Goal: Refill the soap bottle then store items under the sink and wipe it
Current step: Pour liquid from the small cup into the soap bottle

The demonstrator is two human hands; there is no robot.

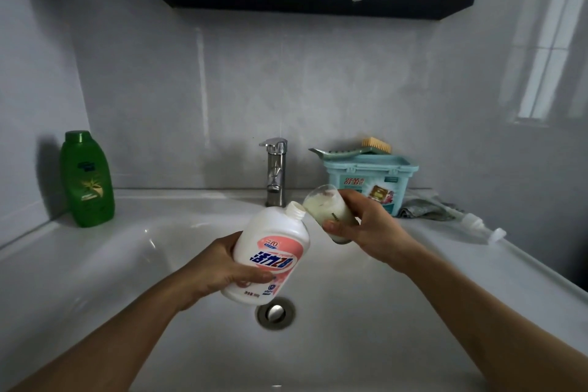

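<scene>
Hands above sink [95, 264]: left hand [218, 267] around tilted soap bottle [273, 251], right hand [369, 227] around clear bottle [329, 212], mouths perhaps in contact.

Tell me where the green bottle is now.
In the head view, the green bottle stands upright on the sink rim at the far left, left of the faucet.

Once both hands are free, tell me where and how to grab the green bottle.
Grip the green bottle round its broad middle, below the cap, coming from the front right. It stands upright in the corner, walls close on its left and behind, so that side is probably clearest.
</scene>
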